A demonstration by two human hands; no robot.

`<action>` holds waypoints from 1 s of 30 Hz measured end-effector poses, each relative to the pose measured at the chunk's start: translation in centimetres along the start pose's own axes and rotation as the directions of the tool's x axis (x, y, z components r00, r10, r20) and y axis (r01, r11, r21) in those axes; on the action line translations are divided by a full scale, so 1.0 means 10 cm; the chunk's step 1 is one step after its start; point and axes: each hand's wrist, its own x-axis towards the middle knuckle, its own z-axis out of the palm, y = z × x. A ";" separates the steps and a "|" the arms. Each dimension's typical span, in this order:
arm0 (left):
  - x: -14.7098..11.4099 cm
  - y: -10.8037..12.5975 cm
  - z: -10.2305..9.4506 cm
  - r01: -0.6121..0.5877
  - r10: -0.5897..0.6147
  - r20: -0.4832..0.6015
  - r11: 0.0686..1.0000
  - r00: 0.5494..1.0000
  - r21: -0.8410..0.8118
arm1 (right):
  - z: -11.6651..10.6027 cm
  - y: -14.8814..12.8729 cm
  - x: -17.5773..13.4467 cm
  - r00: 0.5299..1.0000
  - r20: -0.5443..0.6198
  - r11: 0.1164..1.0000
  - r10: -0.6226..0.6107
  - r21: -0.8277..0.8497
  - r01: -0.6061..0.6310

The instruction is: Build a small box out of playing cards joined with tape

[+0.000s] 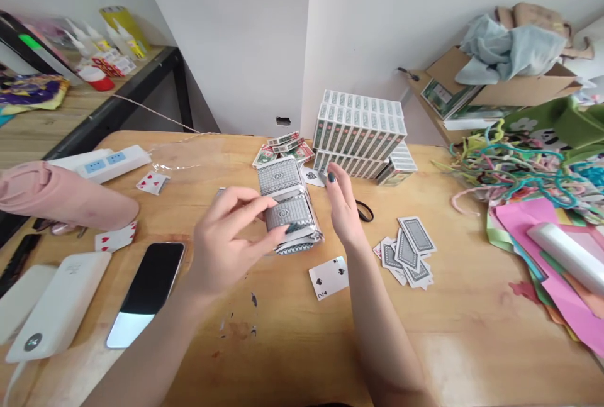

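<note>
My left hand (231,237) pinches a deck of grey-backed playing cards (290,212) between thumb and index finger. That deck lies over other cards, and a second grey patterned deck (278,175) sits just behind it. To the right of the cards, my right hand (343,209) is held with its fingers stretched out and nothing visible in them. A two of spades (329,278) lies face up in front of the decks. Behind, some red and green card boxes (283,146) are piled loosely, next to a face-up spade card (311,176).
Boxed card decks (358,124) stand in rows at the back. Loose cards (408,253) and a black hair tie (364,211) lie right. Further right are coloured paper (533,224) and yarn (500,161). A phone (147,287), power bank (61,306) and pink pouch (70,196) are left.
</note>
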 end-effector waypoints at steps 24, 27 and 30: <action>-0.01 -0.04 0.04 0.254 -0.267 0.026 0.875 0.963 -0.413 | -0.26 0.39 0.11 0.679 0.483 0.498 0.552 0.462 -0.734; 0.01 -0.01 -0.01 0.119 -0.083 0.159 0.965 0.984 -0.236 | -0.37 0.44 0.13 0.703 0.446 0.456 0.554 0.544 -0.705; 0.04 0.07 -0.11 0.086 -0.051 0.283 0.990 0.958 -0.113 | -0.46 0.49 0.13 0.695 0.431 0.437 0.575 0.557 -0.706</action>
